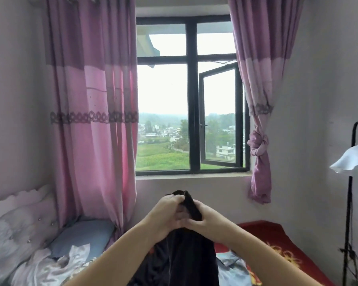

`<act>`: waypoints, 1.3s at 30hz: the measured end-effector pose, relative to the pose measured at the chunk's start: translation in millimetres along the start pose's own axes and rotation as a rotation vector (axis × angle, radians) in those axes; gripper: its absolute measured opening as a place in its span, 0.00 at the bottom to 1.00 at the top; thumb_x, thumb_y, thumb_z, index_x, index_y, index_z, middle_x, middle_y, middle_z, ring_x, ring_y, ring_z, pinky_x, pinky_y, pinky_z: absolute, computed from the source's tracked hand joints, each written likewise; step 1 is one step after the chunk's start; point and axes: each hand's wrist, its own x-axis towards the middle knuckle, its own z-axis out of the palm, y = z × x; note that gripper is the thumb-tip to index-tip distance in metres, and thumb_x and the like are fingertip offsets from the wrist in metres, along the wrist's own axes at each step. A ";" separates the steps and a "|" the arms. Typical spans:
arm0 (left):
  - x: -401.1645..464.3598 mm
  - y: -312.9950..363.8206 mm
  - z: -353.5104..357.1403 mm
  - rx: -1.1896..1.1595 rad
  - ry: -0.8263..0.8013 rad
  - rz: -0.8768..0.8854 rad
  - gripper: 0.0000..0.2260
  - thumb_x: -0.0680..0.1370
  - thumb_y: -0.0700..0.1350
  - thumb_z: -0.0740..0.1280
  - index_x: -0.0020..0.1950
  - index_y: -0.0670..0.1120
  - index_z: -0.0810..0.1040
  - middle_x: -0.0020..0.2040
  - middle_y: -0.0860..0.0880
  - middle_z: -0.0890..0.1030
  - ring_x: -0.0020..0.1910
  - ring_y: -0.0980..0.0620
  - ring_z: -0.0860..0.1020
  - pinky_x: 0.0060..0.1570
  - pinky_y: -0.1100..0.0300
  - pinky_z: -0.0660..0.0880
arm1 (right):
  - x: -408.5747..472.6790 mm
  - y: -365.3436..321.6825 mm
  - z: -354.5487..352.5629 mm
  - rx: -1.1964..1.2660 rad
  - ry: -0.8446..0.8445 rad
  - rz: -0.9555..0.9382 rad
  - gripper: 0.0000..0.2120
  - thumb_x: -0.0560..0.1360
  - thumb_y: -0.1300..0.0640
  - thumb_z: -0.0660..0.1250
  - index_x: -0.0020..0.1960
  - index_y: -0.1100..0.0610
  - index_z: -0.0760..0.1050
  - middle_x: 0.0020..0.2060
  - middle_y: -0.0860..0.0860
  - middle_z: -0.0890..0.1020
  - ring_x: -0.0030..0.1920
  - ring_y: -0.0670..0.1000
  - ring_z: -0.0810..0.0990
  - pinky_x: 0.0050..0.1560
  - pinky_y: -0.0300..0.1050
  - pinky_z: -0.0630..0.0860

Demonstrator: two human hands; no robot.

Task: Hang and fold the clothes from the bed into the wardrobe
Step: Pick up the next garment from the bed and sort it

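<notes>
Both hands meet in front of the window wall, gripping the top of a dark garment [184, 256] raised above the bed: the left hand [170, 213] curls over the bunched upper edge, the right hand [205, 220] clasps the same fabric just beside it, fingers of the two touching. The cloth hangs straight down between the forearms to the bottom of the view — its lower end is out of sight. Below, the bed [285, 244] shows a red cover with a yellow pattern at near right, and pale, crumpled clothing [56, 265] lies at near left beside a blue-grey pillow [85, 234]. A padded pink headboard [19, 219] stands at far left. Beyond the hands, pink curtains [95, 112] flank a dark-framed window [191, 100] with one pane swung outward — the right curtain is knotted. A black floor lamp [349, 203] with a white frilled shade stands at right
</notes>
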 end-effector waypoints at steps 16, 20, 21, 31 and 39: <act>9.5 -6.9 -17.6 0.929 -0.287 0.256 0.04 0.74 0.43 0.71 0.48 0.46 0.82 0.43 0.49 0.84 0.42 0.53 0.82 0.46 0.57 0.80 | -28.7 60.5 -16.6 -0.284 -0.210 0.199 0.13 0.69 0.60 0.63 0.53 0.59 0.76 0.48 0.58 0.82 0.49 0.56 0.82 0.53 0.51 0.78; 8.1 6.3 -32.9 0.952 -0.242 0.236 0.04 0.73 0.43 0.73 0.44 0.50 0.81 0.40 0.51 0.83 0.40 0.53 0.82 0.42 0.57 0.80 | -46.5 121.3 -12.9 -0.376 -0.278 0.367 0.13 0.68 0.57 0.63 0.46 0.66 0.77 0.37 0.53 0.77 0.41 0.51 0.76 0.42 0.45 0.71; 7.3 8.9 -40.1 0.986 -0.257 0.219 0.04 0.73 0.44 0.73 0.43 0.52 0.80 0.39 0.53 0.83 0.39 0.55 0.82 0.42 0.58 0.79 | -47.9 131.4 -16.3 -0.315 -0.185 0.360 0.17 0.66 0.54 0.62 0.45 0.67 0.77 0.36 0.51 0.76 0.39 0.50 0.74 0.41 0.45 0.69; 2.2 -7.9 -105.8 0.954 -0.187 -0.108 0.10 0.74 0.46 0.72 0.53 0.45 0.82 0.44 0.48 0.85 0.41 0.50 0.84 0.39 0.59 0.81 | -70.8 132.5 15.4 -0.694 0.092 -0.033 0.23 0.72 0.44 0.69 0.64 0.50 0.70 0.46 0.48 0.83 0.44 0.53 0.81 0.45 0.45 0.75; 4.5 -26.4 -115.3 0.866 -0.279 -0.241 0.09 0.76 0.42 0.70 0.56 0.44 0.81 0.45 0.47 0.85 0.42 0.51 0.84 0.37 0.60 0.81 | -48.7 203.3 48.0 -0.488 -0.041 0.425 0.07 0.73 0.64 0.60 0.36 0.62 0.72 0.36 0.58 0.78 0.40 0.58 0.75 0.38 0.47 0.64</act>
